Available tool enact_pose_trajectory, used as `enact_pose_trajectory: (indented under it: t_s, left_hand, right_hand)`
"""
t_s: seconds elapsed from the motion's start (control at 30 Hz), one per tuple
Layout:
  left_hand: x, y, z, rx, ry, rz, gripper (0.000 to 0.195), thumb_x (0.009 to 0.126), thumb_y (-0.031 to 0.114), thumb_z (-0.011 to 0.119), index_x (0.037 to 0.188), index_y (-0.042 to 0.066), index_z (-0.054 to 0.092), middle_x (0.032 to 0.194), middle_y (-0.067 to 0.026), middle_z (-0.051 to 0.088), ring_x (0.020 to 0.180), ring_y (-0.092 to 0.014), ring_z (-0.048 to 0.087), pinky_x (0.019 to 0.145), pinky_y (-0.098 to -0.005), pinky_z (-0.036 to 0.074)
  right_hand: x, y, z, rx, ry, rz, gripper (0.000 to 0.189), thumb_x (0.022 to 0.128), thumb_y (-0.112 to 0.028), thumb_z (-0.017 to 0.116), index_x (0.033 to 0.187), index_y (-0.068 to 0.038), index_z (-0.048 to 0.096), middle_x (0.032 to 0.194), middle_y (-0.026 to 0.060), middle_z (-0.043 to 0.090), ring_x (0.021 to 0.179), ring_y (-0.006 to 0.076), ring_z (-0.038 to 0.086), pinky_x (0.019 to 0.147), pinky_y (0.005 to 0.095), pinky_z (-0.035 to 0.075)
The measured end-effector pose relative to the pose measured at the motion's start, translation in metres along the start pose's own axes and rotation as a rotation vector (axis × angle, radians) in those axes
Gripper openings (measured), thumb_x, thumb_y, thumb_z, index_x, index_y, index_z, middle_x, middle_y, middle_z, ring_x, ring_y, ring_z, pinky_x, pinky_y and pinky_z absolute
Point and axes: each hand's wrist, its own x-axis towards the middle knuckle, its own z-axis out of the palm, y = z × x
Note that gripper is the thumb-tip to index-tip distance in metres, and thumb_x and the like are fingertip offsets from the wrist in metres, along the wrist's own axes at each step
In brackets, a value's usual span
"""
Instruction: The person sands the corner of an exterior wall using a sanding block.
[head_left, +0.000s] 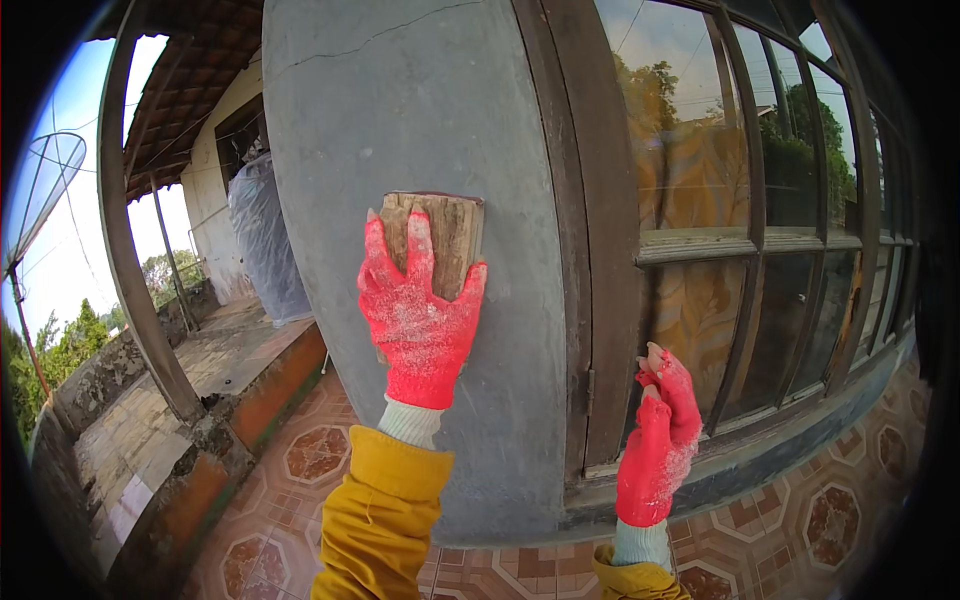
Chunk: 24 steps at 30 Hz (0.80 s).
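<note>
My left hand (420, 315), in a red fingerless-tipped glove dusted with white powder, presses a worn wooden block (454, 240) flat against the grey plastered wall (337, 135). Its fingers are spread over the block's face. A thin dark reddish edge shows along the block's top; what lies between block and wall is hidden. My right hand (664, 439), gloved the same way, hovers before the lower part of the wooden window frame (611, 315). Its fingers are loosely curled, with a gap to the thumb, and no object shows in them.
Glass panes (694, 165) in wooden bars fill the right side. Patterned floor tiles (315, 454) run below the wall. At left stand a post (142, 247), a low ledge (202, 487) and a plastic-wrapped object (262, 232). A crack (375, 37) crosses the wall's upper part.
</note>
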Motion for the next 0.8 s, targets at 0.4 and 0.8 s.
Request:
enact_pose_trajectory:
  t_s: [0.4, 0.8]
  left_hand:
    - [-0.037, 0.037, 0.012, -0.109, -0.076, -0.053, 0.089, 0.068, 0.039, 0.087, 0.144, 0.021, 0.043, 0.154, -0.0222, 0.031, 0.124, -0.046, 0.044, 0.101, -0.0575, 0.039]
    - [-0.156, 0.063, -0.045, -0.413, -0.49, -0.107, 0.05, 0.088, 0.016, 0.068, 0.13, 0.0, 0.046, 0.148, -0.0414, 0.025, 0.133, -0.069, 0.023, 0.102, -0.0748, 0.028]
  right_hand:
    - [-0.079, 0.047, -0.088, -0.792, -0.476, -0.129, 0.068, 0.07, -0.005, 0.078, 0.134, -0.001, 0.055, 0.13, 0.02, 0.057, 0.119, 0.0383, 0.055, 0.101, 0.0452, 0.046]
    - [-0.106, 0.164, 0.021, -1.329, -0.407, -0.565, 0.071, 0.085, -0.026, 0.066, 0.144, 0.001, 0.036, 0.147, 0.0339, 0.03, 0.126, 0.0537, 0.041, 0.099, 0.0599, 0.041]
